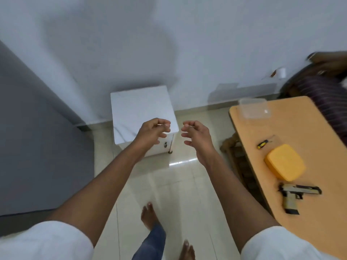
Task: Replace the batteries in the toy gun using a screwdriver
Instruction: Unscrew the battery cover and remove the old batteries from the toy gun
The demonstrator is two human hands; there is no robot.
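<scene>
- The toy gun (296,197) is seen lying flat on the wooden table (308,128) at the right, near its front edge, untouched.
- Just beyond it an orange box (285,162) is set, then a yellow-and-black screwdriver (262,144); a clear plastic container (254,108) is placed at the far end.
- The left hand (153,131) and right hand (195,136) are held out over the floor, well apart from the gun, fingers loosely curled, nothing gripped.

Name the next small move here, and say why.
Probably turn right and reach the right hand to the toy gun on the wooden table. Both hands, left hand included, hover empty over the floor; the screwdriver lies untouched.
</scene>
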